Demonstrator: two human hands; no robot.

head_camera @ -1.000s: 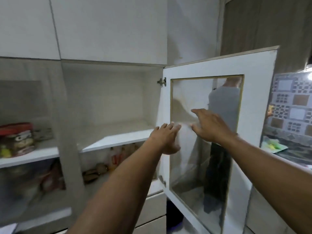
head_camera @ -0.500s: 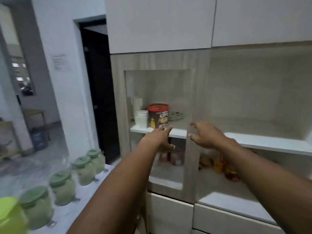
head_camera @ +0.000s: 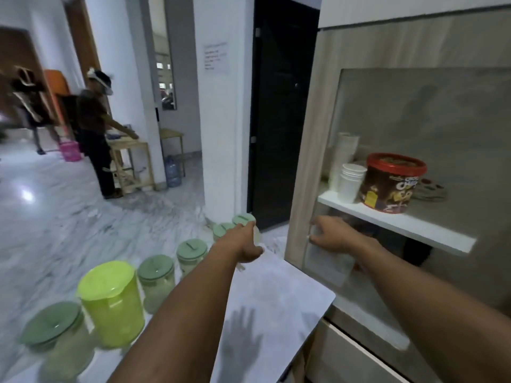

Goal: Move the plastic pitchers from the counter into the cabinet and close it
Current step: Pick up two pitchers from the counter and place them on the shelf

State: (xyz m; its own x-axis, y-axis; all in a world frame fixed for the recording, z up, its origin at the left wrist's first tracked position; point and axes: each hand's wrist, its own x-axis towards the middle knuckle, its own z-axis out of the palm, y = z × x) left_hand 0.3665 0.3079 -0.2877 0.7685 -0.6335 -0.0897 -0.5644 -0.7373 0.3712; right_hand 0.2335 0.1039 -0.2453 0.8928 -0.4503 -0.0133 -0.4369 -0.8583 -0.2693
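Observation:
Several clear pitchers with pale green lids (head_camera: 158, 283) stand in a row along the left edge of the white counter (head_camera: 279, 297). A bright lime-green pitcher (head_camera: 112, 304) stands among them near the front. My left hand (head_camera: 244, 244) reaches over the counter toward the far end of the row, beside the farthest pitcher (head_camera: 243, 220); whether it touches it is unclear. My right hand (head_camera: 333, 234) is spread in front of the glass-fronted cabinet (head_camera: 309, 150), holding nothing.
Behind the glass, a white shelf (head_camera: 401, 223) carries a red-lidded cereal tub (head_camera: 392, 182) and stacked white cups (head_camera: 349, 183). A dark doorway (head_camera: 279, 111) lies left of the cabinet. A person (head_camera: 95, 139) stands at a wooden table across the marble floor.
My view has swung left, from the open glass door to the counter. My left hand has dropped toward the pitcher row; my right hand stays raised near the cabinet front.

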